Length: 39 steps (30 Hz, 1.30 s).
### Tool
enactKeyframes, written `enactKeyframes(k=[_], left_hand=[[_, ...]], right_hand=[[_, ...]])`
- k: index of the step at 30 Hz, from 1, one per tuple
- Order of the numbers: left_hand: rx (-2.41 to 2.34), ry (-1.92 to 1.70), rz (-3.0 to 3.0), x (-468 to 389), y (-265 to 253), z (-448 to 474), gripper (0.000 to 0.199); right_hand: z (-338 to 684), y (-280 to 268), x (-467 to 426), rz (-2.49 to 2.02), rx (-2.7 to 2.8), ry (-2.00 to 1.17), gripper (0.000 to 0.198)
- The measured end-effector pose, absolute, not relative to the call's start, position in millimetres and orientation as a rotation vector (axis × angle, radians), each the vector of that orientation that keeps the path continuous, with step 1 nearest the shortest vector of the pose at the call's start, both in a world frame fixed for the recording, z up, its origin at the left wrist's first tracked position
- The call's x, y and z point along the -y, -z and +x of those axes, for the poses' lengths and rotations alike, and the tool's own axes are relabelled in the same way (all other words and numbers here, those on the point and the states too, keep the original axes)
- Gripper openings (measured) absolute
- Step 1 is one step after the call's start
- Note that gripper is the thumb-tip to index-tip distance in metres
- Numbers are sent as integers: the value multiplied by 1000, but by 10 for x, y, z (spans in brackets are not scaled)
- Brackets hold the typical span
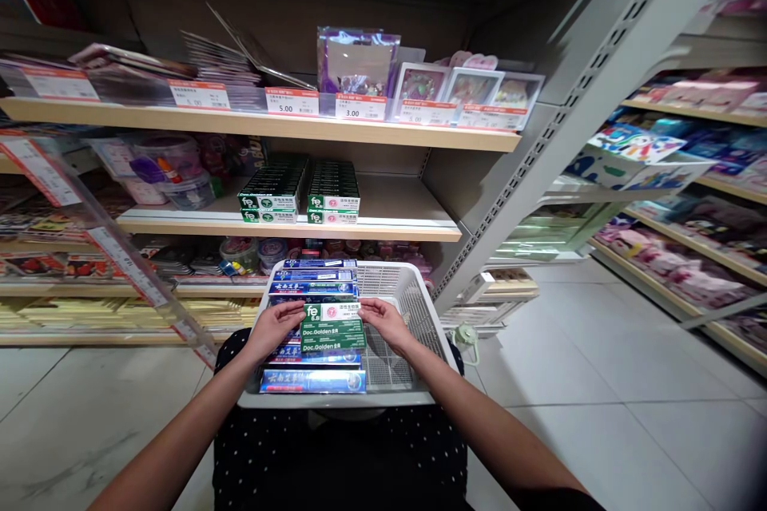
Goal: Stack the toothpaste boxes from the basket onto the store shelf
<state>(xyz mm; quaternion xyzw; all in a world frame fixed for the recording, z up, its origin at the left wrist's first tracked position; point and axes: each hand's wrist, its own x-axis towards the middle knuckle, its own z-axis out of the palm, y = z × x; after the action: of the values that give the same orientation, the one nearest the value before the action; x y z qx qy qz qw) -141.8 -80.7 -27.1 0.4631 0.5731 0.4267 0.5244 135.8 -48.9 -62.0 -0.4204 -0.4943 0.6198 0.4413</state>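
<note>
Fingers of the left hand (279, 329) and right hand (385, 323) pinch the two ends of green-and-white cardboard boxes (332, 330), at least two, over the middle of one pale grey plastic basket (401, 398). Shiny blue cardboard boxes (312, 382) lie under them, too covered to count; one is by the near left corner. Two rows of matching green boxes (333, 206) sit at the grey shelf's (407, 204) front edge.

held boxes (332, 330), green and white touched with pink; long boxes (312, 382), blue with pale lettering; basket (399, 398), light grey from here; lap cloth (257, 447), black with white dots; shelf edge (293, 230), tan; price tags (292, 102), white banded orange-red.
</note>
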Motion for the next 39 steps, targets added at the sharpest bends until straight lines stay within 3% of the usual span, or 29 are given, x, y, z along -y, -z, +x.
enactKeyframes(k=[21,28,34,39], left_hand=[[-1340,-1064,1125,776,232,-1397,56],[-1310,-1192,1362,373,-279,-1419,52],[-1344,-1536,1496,-367,-755,-1277,47],[-1429,-1765,1553,-761,-854,-1074,39]], right_hand=[[1351,457,489,-1090,1216,-1522,46],[1271,-68,143,-1058,1308,-1265,41],[1040,-611,-576,-943,1311,-977,39],[909,-720,-1030,-900,1286,-801,36]])
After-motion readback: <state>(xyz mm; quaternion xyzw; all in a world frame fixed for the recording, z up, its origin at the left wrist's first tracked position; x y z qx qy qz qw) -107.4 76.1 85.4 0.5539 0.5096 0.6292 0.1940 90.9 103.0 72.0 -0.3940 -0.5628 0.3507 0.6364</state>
